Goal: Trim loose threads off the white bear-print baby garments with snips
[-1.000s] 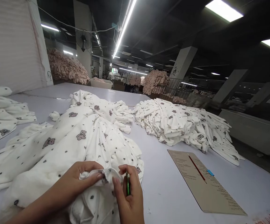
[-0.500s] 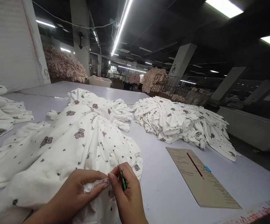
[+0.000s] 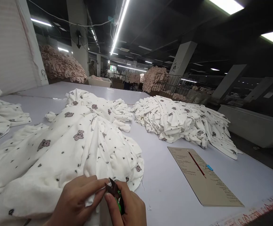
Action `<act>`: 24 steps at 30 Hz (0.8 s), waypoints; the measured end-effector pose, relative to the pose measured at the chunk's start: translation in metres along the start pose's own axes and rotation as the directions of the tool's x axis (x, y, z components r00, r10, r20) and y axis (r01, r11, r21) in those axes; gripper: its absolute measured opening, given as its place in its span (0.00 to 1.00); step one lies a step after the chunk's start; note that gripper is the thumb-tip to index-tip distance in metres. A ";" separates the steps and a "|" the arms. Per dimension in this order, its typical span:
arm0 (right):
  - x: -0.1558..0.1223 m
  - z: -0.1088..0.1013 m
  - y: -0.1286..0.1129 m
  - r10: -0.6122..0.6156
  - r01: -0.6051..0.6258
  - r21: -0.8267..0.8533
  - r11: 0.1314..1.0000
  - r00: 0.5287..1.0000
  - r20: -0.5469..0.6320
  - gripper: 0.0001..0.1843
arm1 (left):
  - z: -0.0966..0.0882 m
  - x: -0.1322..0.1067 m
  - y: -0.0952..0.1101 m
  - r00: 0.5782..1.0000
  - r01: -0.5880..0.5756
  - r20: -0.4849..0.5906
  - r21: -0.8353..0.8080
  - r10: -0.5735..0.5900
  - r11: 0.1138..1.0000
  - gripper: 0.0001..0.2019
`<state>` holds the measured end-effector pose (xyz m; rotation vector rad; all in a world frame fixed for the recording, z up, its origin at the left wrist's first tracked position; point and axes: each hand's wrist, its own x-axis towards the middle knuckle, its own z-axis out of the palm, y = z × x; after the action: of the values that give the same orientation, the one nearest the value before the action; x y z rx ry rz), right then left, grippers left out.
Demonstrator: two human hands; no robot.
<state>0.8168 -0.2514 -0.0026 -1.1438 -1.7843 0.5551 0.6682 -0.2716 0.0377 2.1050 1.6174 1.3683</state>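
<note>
**Hands at the hem of a printed white garment**

The left hand (image 3: 76,199) pinches a small fold of a white garment (image 3: 63,150) printed with little brown bears and dark specks; its grip is clenched on the cloth, thumb and fingers pressed together at the edge nearest the camera. The right hand (image 3: 127,208) sits just beside it, fingers closed around a green-handled thread snipper (image 3: 116,193), whose dark blades point up and meet the pinched fold between the two hands. The garment lies spread and bunched across the white worktop (image 3: 164,188), reaching from the lower edge of the view up toward the middle, with ruffled edges at its far end.

To the right, well apart from the hands, a brown cardboard sheet (image 3: 204,179) with printed lines lies flat on the worktop; a red pencil (image 3: 196,163) rests diagonally on it, and a small blue piece (image 3: 210,167) lies near the pencil's lower end. Beyond the sheet sits a fanned pile of garments (image 3: 181,121) in the same print. More of that printed cloth (image 3: 2,116) lies at the left edge. Far back, heaps of pink fabric (image 3: 61,64) stand under strip lights.
</note>
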 end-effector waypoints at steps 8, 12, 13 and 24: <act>0.001 -0.005 0.001 0.085 -0.112 0.217 0.970 0.988 0.132 0.20 | 0.000 0.001 0.006 0.980 0.200 0.043 -0.187 -0.196 0.962 0.05; 0.002 -0.005 0.001 0.091 -0.109 0.209 0.972 0.992 0.093 0.18 | -0.007 0.012 0.010 0.827 0.562 0.283 -0.378 -0.486 0.736 0.10; 0.002 -0.004 0.001 0.072 -0.084 0.172 0.982 0.995 0.076 0.17 | -0.009 0.014 0.009 0.804 0.594 0.307 -0.388 -0.509 0.705 0.10; 0.006 0.001 -0.002 0.049 -0.063 0.150 0.987 0.994 0.094 0.18 | -0.009 0.015 0.003 0.807 0.585 0.302 -0.290 -0.508 0.757 0.11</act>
<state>0.8141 -0.2470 0.0014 -1.0805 -1.7573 0.7748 0.6634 -0.2641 0.0528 1.3412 1.5612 1.0962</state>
